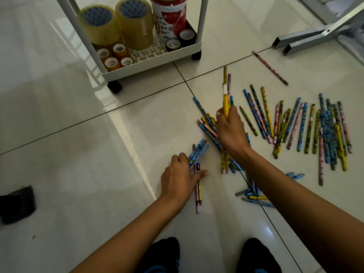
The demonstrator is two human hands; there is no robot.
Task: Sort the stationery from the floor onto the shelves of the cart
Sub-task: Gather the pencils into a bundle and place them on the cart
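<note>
Many patterned pencils lie scattered on the white tiled floor, the biggest spread point(307, 127) to the right. My right hand point(231, 131) grips a bundle of pencils point(226, 95) that stick up past its fingers, above a crossed pile point(208, 123). My left hand point(180, 177) holds a small bunch of blue pencils point(198, 152), with a pink and a yellow pencil point(198, 192) under its thumb. The white cart point(157, 56) stands at the back, its bottom shelf holding tape rolls point(118, 26).
A red-and-white tub point(171, 14) and black tape rolls point(173, 44) share the cart's bottom shelf. Metal frame legs point(307, 38) lie at the back right. A single pencil point(270, 67) lies apart near them. A dark object point(17, 203) sits at the left edge. My feet point(163, 255) show below.
</note>
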